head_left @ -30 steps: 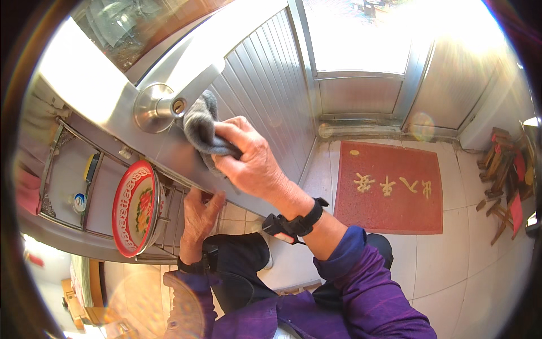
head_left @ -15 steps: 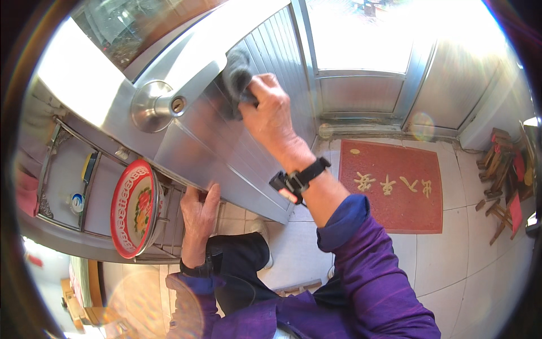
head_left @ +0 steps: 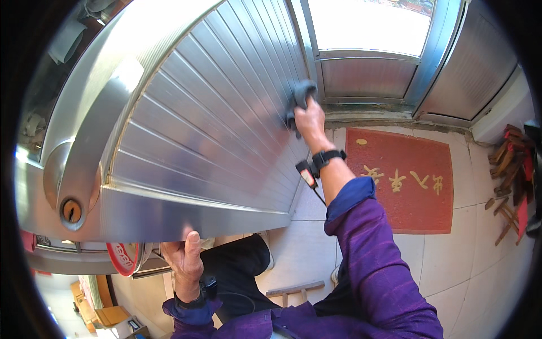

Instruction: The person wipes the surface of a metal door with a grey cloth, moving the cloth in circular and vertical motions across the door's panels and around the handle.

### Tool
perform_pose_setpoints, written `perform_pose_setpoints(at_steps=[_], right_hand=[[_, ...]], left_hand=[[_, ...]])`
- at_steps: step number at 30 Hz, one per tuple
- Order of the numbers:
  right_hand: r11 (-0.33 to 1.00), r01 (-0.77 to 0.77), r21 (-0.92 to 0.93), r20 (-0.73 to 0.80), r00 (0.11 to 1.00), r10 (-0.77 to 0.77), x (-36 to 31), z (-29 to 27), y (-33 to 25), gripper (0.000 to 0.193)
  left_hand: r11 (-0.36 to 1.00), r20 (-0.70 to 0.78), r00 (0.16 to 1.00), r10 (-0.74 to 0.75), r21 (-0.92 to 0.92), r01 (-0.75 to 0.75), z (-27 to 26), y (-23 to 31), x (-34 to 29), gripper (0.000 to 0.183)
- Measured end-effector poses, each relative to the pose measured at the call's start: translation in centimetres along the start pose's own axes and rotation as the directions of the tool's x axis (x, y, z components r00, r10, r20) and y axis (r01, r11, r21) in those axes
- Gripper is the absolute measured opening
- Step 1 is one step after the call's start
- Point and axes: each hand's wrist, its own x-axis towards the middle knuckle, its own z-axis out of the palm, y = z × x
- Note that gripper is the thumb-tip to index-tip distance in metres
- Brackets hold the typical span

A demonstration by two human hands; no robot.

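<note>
A silvery metal door (head_left: 186, 141) with a ribbed panel fills the left and middle of the view. My right hand (head_left: 311, 121) is closed on a dark grey cloth (head_left: 305, 90), pressed to the ribs near the door's far side. At the near edge of the door, my left hand (head_left: 185, 260) grips it, thumb up against the edge and fingers partly hidden behind. The lever handle (head_left: 99, 121) and its keyhole are at the far left, apart from both hands.
A red mat (head_left: 398, 181) lies on the tiled floor beyond my right arm. Wooden folding stools (head_left: 511, 164) stand at the right wall. Below the door shows part of a red-rimmed basin (head_left: 124, 257). A low wooden stool (head_left: 294, 289) is between my legs.
The door has swung, bringing its handle left and lower and covering most of the basin and rack. My right hand has carried the cloth right and slightly down across the panel.
</note>
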Motion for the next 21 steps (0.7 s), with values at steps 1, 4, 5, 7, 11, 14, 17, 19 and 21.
perform_pose_setpoints(at_steps=[1,4,5,7,11,14,17,19,21], right_hand=[[0.996,-0.083,-0.022,0.083,0.993,0.085,-1.6,0.7,2.3,0.040],[0.943,-0.319,-0.099,0.222,0.916,0.334,-5.3,1.6,5.7,0.038],[0.949,-0.303,-0.090,0.244,0.917,0.316,-5.2,1.7,5.4,0.038],[0.944,-0.316,-0.091,0.254,0.910,0.329,-4.8,0.8,3.8,0.038],[0.996,0.013,0.086,0.166,0.986,-0.028,0.6,-3.6,-5.8,0.056],[0.849,0.452,0.273,-0.046,0.888,-0.457,3.2,-7.7,-13.9,0.073],[0.701,0.710,0.061,-0.246,0.692,-0.679,4.6,-8.0,-18.8,0.056],[0.666,0.746,0.020,-0.293,0.641,-0.709,5.3,-6.8,-18.4,0.053],[0.681,0.731,-0.050,-0.286,0.643,-0.711,5.2,-4.6,-15.7,0.065]], left_hand=[[1.000,0.004,1.000,0.011,0.029,-0.011,-0.1,0.1,-0.2,0.032],[0.993,-0.099,0.992,0.080,0.100,-0.070,0.7,-0.1,0.3,0.035],[0.989,-0.071,0.994,0.087,0.126,-0.077,0.4,0.1,0.4,0.035],[0.989,-0.050,0.996,0.080,0.128,-0.073,0.4,0.5,0.4,0.035],[0.996,-0.073,0.996,0.057,0.068,-0.052,0.9,1.2,0.4,0.035],[0.999,-0.080,0.996,0.040,0.039,-0.037,1.1,1.3,0.2,0.034],[0.996,-0.121,0.990,0.068,0.068,-0.060,1.2,0.3,-0.1,0.035],[0.994,-0.144,0.988,0.063,0.097,-0.049,1.3,-0.6,-0.3,0.038],[0.985,-0.171,0.979,0.110,0.148,-0.084,1.0,-1.5,-0.8,0.041]])
